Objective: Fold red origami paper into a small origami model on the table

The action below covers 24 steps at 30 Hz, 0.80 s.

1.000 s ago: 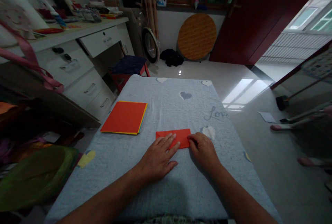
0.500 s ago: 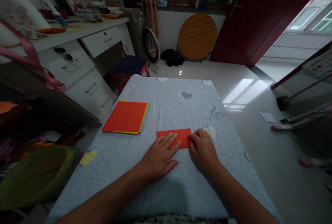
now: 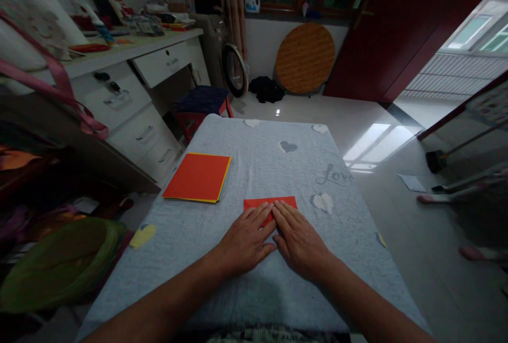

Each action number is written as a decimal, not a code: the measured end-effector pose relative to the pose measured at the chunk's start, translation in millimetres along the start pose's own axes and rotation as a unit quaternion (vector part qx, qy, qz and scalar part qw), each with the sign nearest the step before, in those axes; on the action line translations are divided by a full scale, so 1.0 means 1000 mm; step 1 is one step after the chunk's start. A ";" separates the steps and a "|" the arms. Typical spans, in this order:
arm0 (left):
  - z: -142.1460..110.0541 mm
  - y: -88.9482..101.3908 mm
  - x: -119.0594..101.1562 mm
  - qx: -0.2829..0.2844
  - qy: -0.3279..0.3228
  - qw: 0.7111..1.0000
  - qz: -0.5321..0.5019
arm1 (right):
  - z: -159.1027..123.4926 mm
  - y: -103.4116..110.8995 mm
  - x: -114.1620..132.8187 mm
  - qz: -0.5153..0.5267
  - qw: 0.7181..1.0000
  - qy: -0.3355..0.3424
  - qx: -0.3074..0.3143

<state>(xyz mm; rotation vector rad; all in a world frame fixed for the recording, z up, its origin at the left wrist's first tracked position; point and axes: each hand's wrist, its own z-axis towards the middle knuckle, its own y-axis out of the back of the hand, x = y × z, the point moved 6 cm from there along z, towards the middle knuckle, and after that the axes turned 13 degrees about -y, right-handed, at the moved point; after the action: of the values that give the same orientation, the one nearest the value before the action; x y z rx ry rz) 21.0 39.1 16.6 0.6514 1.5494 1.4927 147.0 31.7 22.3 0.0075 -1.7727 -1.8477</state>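
A folded red sheet of paper (image 3: 286, 201) lies on the cloth-covered table (image 3: 254, 163) in front of me. My left hand (image 3: 248, 237) rests flat on its left part, fingers stretched out. On its right part lies my right hand (image 3: 297, 237), also flat, with its fingertips meeting those of the left near the middle. Much of the paper's near side is hidden beneath the fingers. Left of the hands sits a stack of coloured square paper (image 3: 198, 178), red on top, with yellow and bluish edges showing below.
A stool (image 3: 204, 100) stands past the table's far left corner, by a white desk (image 3: 127, 105) with drawers. Beyond are a washing machine (image 3: 216, 41) with its door open and a round wooden board (image 3: 305, 58). A green mesh basket (image 3: 63, 269) sits at the left.
My right hand has gone from pinching the paper's right end to lying flat on it, beside the left hand. The left hand stays on the paper. The view has shifted slightly.
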 end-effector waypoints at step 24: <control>-0.033 0.008 0.013 0.035 0.122 0.992 0.014 | 0.002 0.001 0.004 -0.068 0.996 -0.007 0.065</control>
<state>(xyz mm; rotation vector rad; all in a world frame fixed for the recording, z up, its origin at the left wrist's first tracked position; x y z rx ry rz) -14.8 33.8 18.1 0.5472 1.7916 1.5906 143.4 31.4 25.3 0.1682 -1.9427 -1.8248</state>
